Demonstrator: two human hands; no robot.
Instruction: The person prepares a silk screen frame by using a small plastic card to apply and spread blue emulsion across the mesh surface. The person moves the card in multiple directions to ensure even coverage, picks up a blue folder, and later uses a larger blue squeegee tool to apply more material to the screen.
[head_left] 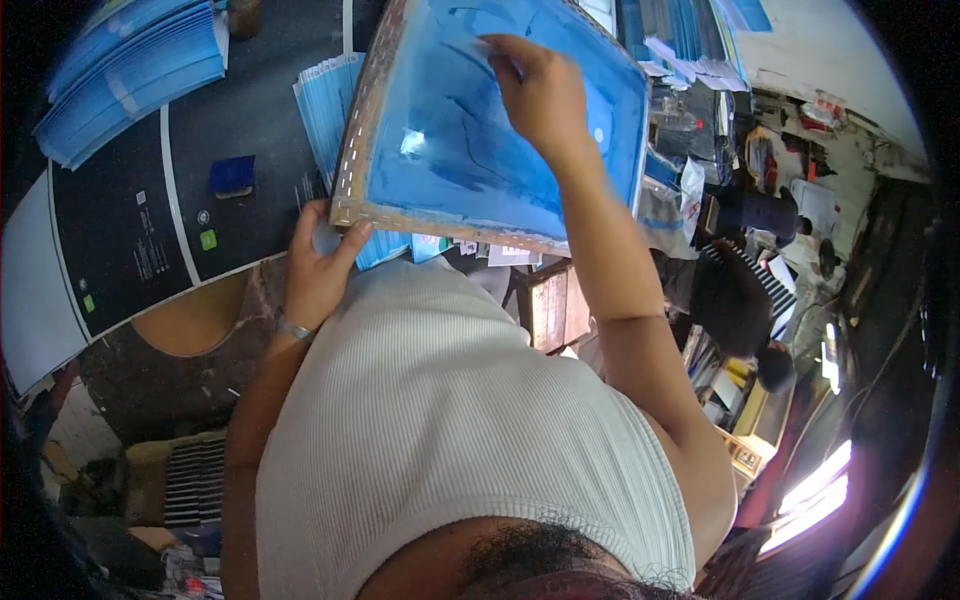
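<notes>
At the far left, a thick stack of blue sheets [140, 100] lies on a black surface [110, 190] crossed by white lines and bearing small green marks. Further right on it sits a small dark blue pad [232, 177]. Below the near edge, a brown rounded board [195, 318] shows, and lower down a striped black-and-white stack [195, 482] rests by the floor.

Next comes the left hand [320, 262], with a metallic band [295, 329] around its wrist. Its grip is grasping the lower left corner of a wooden frame [352, 165], thumb along the edge. Behind that corner, fanned blue-and-white sheets [318, 105] stick out.

The frame stands tilted at top centre, just beyond the person's white ribbed top [450, 400], and carries a blue screen [440, 185] with darker streaks across it. Over the screen's upper middle is the right hand [545, 95], fingers bent and slightly blurred; whether its grip pinches anything or touches the screen, I cannot tell.

To the right of the frame, more paper stacks [690, 40] lie near the upper edge. Lower, well apart from the frame, a person in dark clothing [735, 300] is bent over.
</notes>
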